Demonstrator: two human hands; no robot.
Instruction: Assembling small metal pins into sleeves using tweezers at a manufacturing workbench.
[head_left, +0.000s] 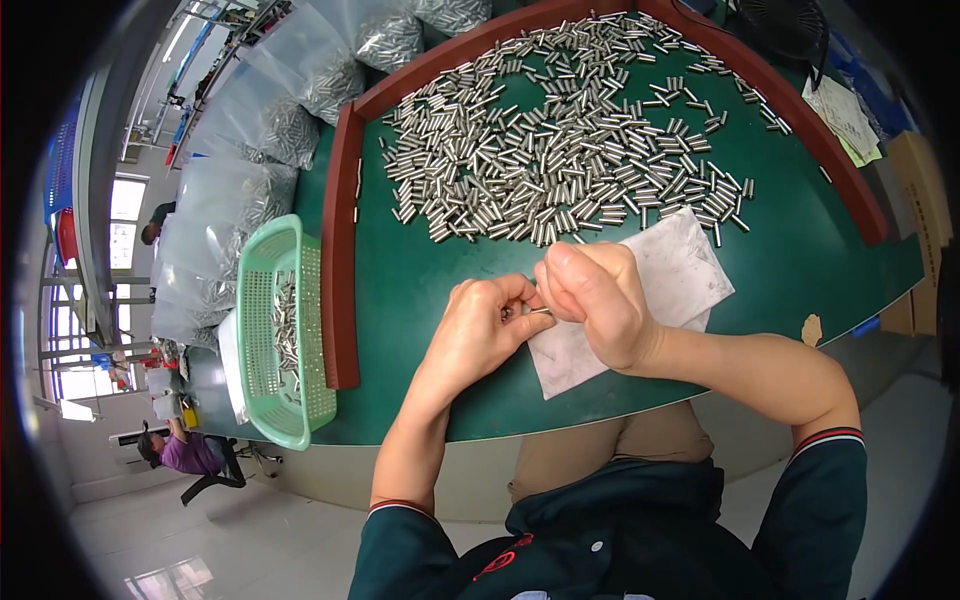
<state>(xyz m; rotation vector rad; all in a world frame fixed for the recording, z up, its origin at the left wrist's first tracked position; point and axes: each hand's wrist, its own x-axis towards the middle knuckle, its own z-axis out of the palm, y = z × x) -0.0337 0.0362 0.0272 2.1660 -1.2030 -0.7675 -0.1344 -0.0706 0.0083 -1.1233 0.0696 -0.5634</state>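
Over the near part of the green table, my two hands meet in front of a white cloth [690,265] with grey smudges. My left hand [482,325] is closed in a pinch on a small metal pin [540,310], only partly showing between thumb and fingers. My right hand [597,300] is curled into a fist right beside it, above the cloth; whatever it grips is hidden. Just beyond both hands spreads a large heap of short, shiny metal pins [560,150].
Dark red wooden rails [343,250] border the table. To the left stands a light green plastic basket [262,400] holding some pins. Clear bags [285,130] of metal parts line the far left. A black fan [785,25] sits at the far right; a seated person [195,453] is at lower left.
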